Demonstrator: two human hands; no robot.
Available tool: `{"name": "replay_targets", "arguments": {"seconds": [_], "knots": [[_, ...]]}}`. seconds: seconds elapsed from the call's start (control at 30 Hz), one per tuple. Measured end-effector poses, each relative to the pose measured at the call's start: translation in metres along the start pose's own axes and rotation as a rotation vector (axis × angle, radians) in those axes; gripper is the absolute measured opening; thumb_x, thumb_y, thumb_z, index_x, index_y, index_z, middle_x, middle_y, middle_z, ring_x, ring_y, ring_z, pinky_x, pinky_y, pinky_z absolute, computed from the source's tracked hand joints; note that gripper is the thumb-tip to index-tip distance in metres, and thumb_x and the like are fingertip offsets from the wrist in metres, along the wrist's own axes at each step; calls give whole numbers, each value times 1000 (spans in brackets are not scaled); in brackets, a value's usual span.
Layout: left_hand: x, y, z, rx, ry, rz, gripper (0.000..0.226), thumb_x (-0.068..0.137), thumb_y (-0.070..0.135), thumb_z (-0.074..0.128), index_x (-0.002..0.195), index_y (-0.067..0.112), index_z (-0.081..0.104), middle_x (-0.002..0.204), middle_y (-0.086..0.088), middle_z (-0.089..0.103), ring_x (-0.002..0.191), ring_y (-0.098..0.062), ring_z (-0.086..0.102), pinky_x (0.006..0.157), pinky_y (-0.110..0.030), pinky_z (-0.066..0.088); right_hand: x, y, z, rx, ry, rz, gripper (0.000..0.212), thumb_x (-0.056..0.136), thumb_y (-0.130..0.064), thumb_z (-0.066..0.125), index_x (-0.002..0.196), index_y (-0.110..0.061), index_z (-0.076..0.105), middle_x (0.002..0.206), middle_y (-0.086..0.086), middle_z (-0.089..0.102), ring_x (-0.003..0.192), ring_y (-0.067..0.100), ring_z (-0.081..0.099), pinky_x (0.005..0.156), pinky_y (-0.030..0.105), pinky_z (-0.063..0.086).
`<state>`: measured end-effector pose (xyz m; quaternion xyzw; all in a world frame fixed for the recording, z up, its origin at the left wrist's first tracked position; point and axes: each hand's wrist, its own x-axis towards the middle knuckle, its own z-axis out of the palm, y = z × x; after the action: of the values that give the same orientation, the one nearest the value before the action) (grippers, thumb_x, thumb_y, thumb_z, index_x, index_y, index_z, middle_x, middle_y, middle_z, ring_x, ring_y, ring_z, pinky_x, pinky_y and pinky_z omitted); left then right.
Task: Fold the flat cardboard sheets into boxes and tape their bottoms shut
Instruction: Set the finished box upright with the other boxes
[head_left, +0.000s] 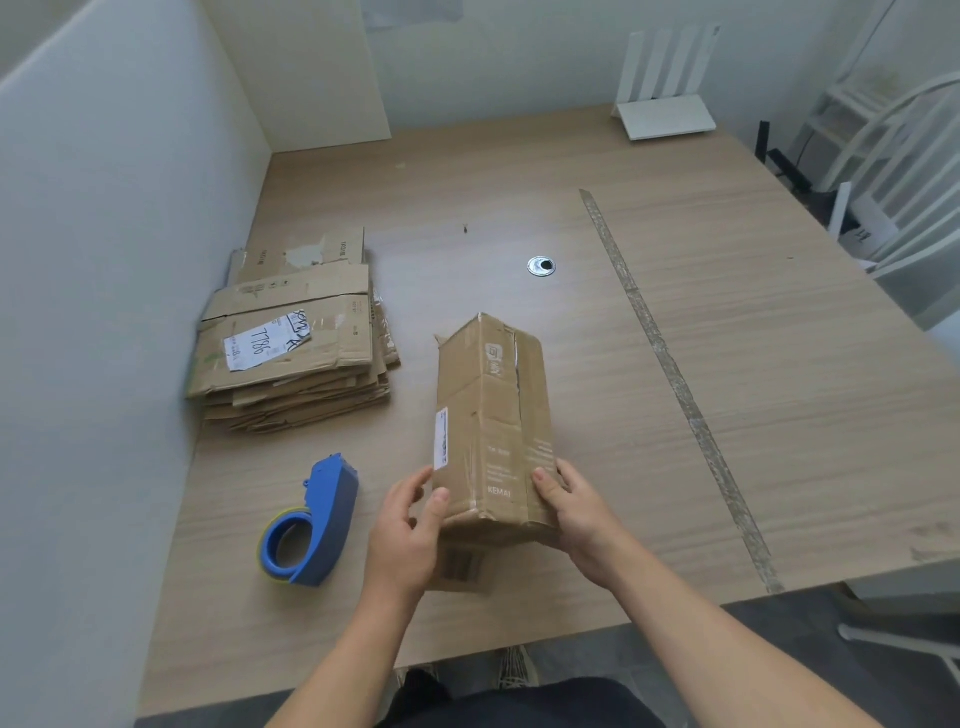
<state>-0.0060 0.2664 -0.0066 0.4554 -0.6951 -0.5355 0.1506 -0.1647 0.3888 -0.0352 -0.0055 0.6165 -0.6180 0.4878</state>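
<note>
A brown cardboard box (491, 415), opened into a tall tube shape, lies on the wooden table (727, 364) in front of me, its long side pointing away. My left hand (410, 530) grips its near left edge with thumb on top. My right hand (576, 514) holds the near right side, fingers curled round it. A flap with a barcode hangs below the near end. A stack of flat cardboard sheets (296, 343) lies at the left by the wall. A blue tape dispenser (311, 525) rests on the table left of my left hand.
A white partition wall (104, 312) runs along the table's left side. A white router (665, 114) stands at the far edge. A metal cable grommet (541, 266) and a strip of old tape (675, 374) mark the tabletop. White chairs (893, 171) stand at the right.
</note>
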Motion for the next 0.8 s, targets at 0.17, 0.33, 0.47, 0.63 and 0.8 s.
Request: {"name": "replay_targets", "arguments": {"seconds": [0.17, 0.33, 0.47, 0.63, 0.8], "knots": [[6, 10, -10, -133, -148, -255, 26, 99, 38, 55, 121, 26, 62, 121, 4, 63, 108, -16, 58, 84, -31, 46, -5, -4, 2, 46, -81, 88, 24, 103, -29, 48, 120, -20, 61, 106, -3, 72, 87, 13, 68, 73, 35, 55], [6, 15, -12, -124, -199, -125, 56, 93, 31, 66, 141, 44, 40, 123, 10, 59, 107, -7, 57, 75, -20, 41, -4, -1, -3, -161, -6, 94, 32, 101, -29, 54, 133, -28, 49, 121, 0, 61, 102, 18, 64, 88, 40, 52], [7, 18, -14, 181, -128, 11, 92, 82, 30, 78, 156, 33, 23, 133, 10, 48, 118, -12, 49, 94, -25, 43, -1, 1, -8, -222, 126, -19, 34, 100, -24, 55, 133, -30, 51, 112, -6, 58, 98, 11, 60, 78, 32, 50], [13, 10, -24, 765, -134, 454, 85, 82, 34, 71, 156, 24, 28, 129, 7, 51, 114, -17, 42, 100, -37, 40, 6, -9, -14, -162, 271, -141, 23, 102, -23, 50, 124, -28, 56, 111, -6, 60, 93, 11, 62, 71, 30, 50], [13, 6, -28, 877, -185, 484, 60, 91, 28, 60, 149, 24, 43, 117, 12, 54, 102, -11, 45, 91, -29, 40, 1, -38, -29, -376, 533, -445, 25, 99, -23, 52, 123, -24, 60, 112, -2, 60, 90, -3, 57, 76, 13, 46]]}}
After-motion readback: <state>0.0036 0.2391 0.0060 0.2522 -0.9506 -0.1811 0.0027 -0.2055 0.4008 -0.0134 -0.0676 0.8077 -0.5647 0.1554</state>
